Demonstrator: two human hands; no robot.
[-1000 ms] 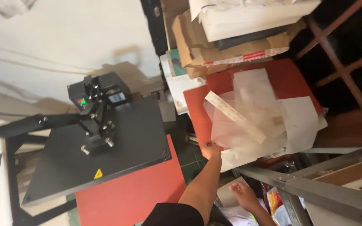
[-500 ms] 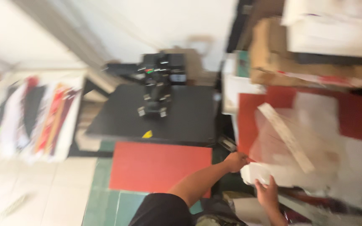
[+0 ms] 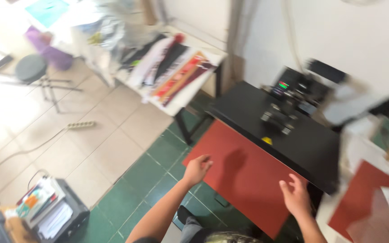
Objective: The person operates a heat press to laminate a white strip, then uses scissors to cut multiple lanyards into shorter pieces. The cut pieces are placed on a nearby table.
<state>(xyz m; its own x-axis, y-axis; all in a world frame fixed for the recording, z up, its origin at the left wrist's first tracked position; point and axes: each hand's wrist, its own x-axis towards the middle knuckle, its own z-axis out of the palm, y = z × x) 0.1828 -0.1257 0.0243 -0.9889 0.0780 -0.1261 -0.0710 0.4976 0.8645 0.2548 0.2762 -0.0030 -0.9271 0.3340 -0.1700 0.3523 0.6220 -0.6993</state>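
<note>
Beige and green floor tiles [image 3: 113,153] are filling the left half of what I am seeing, with a white wall [image 3: 361,40] running behind everything at 1 o'clock. I am looking down on a red pad [image 3: 244,175] that is sticking out from under a black heat press [image 3: 280,130], whose small lit display is showing at 1 o'clock. My left hand [image 3: 197,169] is hovering at the pad's near left corner with its fingers spread wide, holding nothing; whether it is touching the edge I cannot tell. My right hand [image 3: 296,197] is hanging over the pad's right side at 5 o'clock, fingers also splayed wide and empty, just above the red surface. Both hands' shadows are falling on the pad between them.

At 11 o'clock a white bench [image 3: 194,90] is carrying a row of coloured cloths [image 3: 172,67] laid side by side. Further off at 10 o'clock a round black stool [image 3: 30,67] is standing on the tiles, and a power strip [image 3: 81,124] with its cable is lying on the floor near it. At 7 o'clock a dark printer [image 3: 64,216] is sitting low with a stack of papers on top. At 4 o'clock a second red sheet [image 3: 361,198] is leaning off the frame's edge, blurred by motion.
</note>
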